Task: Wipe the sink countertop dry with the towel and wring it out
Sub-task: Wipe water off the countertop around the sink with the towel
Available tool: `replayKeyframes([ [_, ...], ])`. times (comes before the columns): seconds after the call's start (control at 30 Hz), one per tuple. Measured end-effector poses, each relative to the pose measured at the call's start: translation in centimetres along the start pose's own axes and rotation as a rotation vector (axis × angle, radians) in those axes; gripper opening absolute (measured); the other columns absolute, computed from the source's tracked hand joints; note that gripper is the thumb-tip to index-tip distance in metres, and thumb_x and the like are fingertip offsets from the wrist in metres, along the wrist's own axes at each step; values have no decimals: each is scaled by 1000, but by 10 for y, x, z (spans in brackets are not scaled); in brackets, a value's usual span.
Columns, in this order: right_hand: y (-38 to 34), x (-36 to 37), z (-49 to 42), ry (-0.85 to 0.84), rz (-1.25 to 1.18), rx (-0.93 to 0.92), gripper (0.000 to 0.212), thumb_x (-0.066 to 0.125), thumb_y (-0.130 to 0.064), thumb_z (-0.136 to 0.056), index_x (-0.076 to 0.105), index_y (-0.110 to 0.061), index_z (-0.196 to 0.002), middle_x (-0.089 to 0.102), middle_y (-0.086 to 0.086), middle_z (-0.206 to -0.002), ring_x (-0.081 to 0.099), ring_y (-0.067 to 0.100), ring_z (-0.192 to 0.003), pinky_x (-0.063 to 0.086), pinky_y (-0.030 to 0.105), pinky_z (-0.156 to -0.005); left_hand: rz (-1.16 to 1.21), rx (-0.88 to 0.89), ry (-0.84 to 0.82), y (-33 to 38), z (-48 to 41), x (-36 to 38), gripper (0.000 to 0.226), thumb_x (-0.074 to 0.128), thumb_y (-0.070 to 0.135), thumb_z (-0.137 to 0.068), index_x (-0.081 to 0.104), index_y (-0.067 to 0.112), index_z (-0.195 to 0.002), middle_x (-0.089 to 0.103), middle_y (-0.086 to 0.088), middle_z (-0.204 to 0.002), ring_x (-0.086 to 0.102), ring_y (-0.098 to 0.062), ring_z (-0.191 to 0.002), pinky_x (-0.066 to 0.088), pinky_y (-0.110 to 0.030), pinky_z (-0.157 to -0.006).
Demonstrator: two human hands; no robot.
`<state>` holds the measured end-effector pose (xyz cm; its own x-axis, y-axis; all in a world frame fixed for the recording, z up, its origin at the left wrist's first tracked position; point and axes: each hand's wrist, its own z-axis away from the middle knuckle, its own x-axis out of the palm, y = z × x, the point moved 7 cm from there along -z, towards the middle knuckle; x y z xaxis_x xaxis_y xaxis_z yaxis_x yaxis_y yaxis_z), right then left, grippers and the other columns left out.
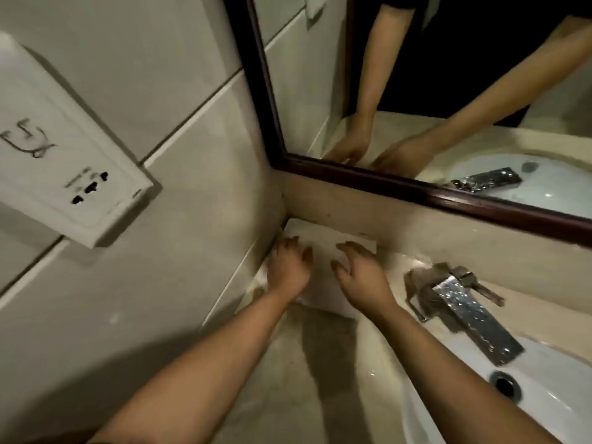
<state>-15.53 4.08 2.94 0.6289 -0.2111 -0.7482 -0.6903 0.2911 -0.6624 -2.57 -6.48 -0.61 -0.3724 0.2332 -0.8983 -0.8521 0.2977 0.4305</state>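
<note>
At back corner of table (326,373), towel (320,251) spread flat; left hand (288,267) and right hand (362,274) pressed on it, fingers splayed, gripping nothing. Wiping seems underway; wringing not started.

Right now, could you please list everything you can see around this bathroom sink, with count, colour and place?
Flat white towel: one, spread in the countertop's back left corner, under both hands.
Beige stone countertop: one, left of the basin.
White ceramic basin: one, lower right, dark drain inside.
Chrome flat-spout faucet: one, behind the basin.
Dark wood-framed mirror: one, on the back wall, reflecting arms and faucet.
White socket panel: one, on the left tiled wall.
Left hand: flat on the towel.
Right hand: fingers spread on the towel.
</note>
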Motion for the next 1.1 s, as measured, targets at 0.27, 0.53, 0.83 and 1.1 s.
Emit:
replayKeyframes([
  [0.27, 32, 55, -63, -96, 214, 64, 51, 48, -35, -105, 45, -14, -152, 46, 13, -155, 38, 36, -142, 34, 40, -114, -49, -37, 57, -29, -60, 32, 55, 52, 34, -102, 44, 15, -153, 41, -14, -156, 35, -36, -142, 27, -44, -116],
  [0.53, 43, 51, -66, 83, 157, 27, 14, 61, -13, -95, 70, -10, -106, 69, 13, -105, 60, 38, -98, 50, 40, -81, 356, -208, 108, -28, -56, 17, 33, 63, 19, -97, 67, 10, -128, 65, -16, -131, 61, -33, -123, 49, -38, -100],
  [0.83, 37, 29, -57, -15, -182, 105, 18, 64, -24, -98, 71, -24, -114, 64, -4, -119, 64, 15, -103, 50, 28, -87, 1045, -353, -70, -31, -42, -6, 24, 70, -8, -86, 72, 15, -83, 70, 3, -84, 65, -11, -82, 52, -15, -72],
  [1.1, -41, -36, -45, -181, -773, -62, 38, 73, -33, -84, 70, -13, -116, 67, 6, -87, 57, 12, -74, 48, 22, -63, 1363, 163, -217, 34, -6, -84, 25, 73, -7, -78, 74, 17, -71, 75, 2, -81, 70, -9, -83, 57, -20, -80],
])
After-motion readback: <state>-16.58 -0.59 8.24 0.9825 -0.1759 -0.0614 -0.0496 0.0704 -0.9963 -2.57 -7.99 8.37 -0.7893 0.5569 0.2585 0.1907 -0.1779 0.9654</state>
